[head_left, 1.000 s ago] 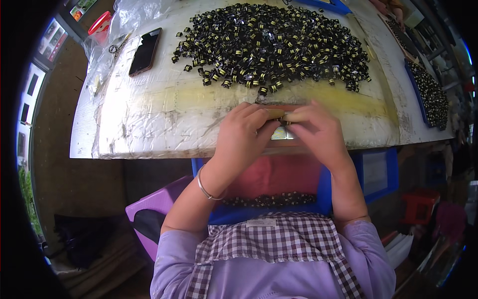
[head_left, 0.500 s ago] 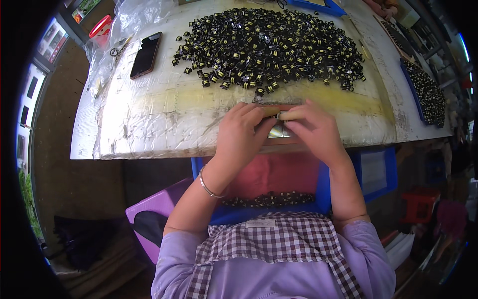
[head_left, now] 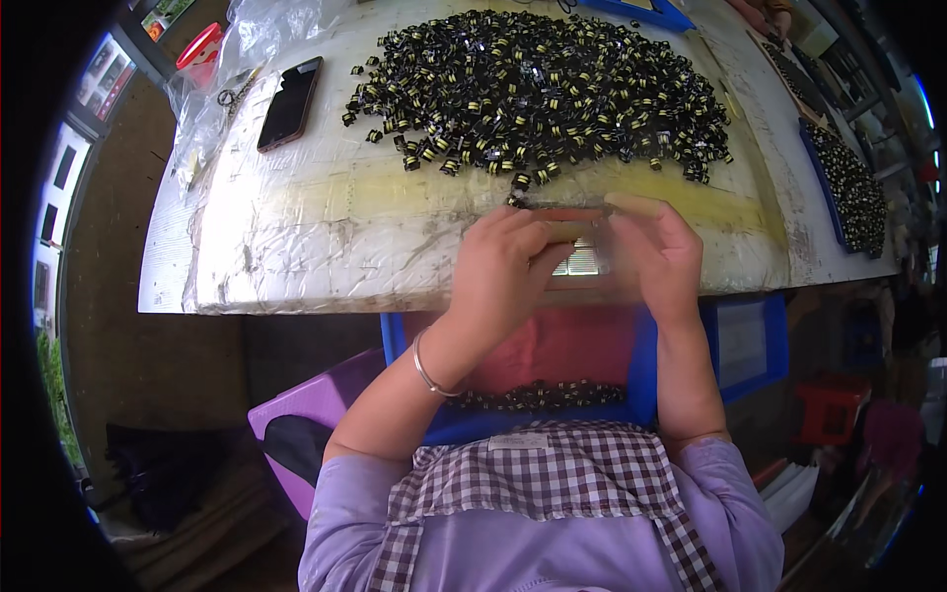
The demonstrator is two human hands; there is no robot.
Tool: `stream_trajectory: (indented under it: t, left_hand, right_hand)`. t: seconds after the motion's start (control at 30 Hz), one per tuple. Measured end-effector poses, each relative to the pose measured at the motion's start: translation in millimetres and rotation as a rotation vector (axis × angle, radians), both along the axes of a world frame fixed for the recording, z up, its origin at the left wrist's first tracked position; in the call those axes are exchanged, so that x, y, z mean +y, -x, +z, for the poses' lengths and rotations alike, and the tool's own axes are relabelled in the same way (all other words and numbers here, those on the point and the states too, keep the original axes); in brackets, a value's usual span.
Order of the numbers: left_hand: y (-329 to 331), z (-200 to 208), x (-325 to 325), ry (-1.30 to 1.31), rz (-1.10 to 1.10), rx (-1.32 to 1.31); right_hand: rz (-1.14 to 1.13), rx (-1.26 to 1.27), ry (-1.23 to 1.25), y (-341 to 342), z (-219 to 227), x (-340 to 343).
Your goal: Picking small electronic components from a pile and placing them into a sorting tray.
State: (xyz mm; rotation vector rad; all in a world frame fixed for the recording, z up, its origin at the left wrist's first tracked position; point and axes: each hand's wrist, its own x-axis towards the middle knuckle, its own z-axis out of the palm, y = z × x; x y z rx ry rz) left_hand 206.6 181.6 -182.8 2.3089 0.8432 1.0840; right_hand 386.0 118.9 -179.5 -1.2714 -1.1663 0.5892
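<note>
My left hand (head_left: 505,261) is at the table's near edge with its fingers pressed together. What they grip, if anything, is too small to make out. Opposite it, my right hand (head_left: 663,255) is raised a little, its curled fingers smeared by motion. Both hands have yellowish covers on some fingertips. A shiny ridged metal block (head_left: 582,259) shows between the hands, on a reddish-brown board (head_left: 569,214) they partly hide. Beyond them lies a large pile of small black parts with yellow bands (head_left: 543,94). A few stray parts (head_left: 520,182) sit just past my left fingers.
A blue bin (head_left: 643,370) holding small dark parts and a red lining is under the table edge. At left lie a phone (head_left: 290,104), scissors (head_left: 229,97) and clear plastic bags (head_left: 271,35). A filled blue tray (head_left: 838,212) stands right; another person's hand (head_left: 779,25) is far right.
My hands were close together over the metal block and have parted. The right hand has moved right and the left slightly right, with the block and board.
</note>
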Motion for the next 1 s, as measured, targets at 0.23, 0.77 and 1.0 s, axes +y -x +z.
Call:
stream_trajectory:
  t: [0.23,0.77,1.0]
  left_hand:
    - [-5.7,-0.9,-6.1,-0.176,0.045,0.012]
    - [10.0,7.1,1.6,-0.061,0.054,0.021]
    - [15.4,2.3,19.8,-0.188,0.267,0.1]
  right_hand:
    - [0.013,-0.093,0.105,1.3,2.3,-1.8]
    - [0.138,-0.618,0.013,4.5,9.0,-1.2]
    - [0.188,-0.625,0.074,5.9,18.8,4.6]
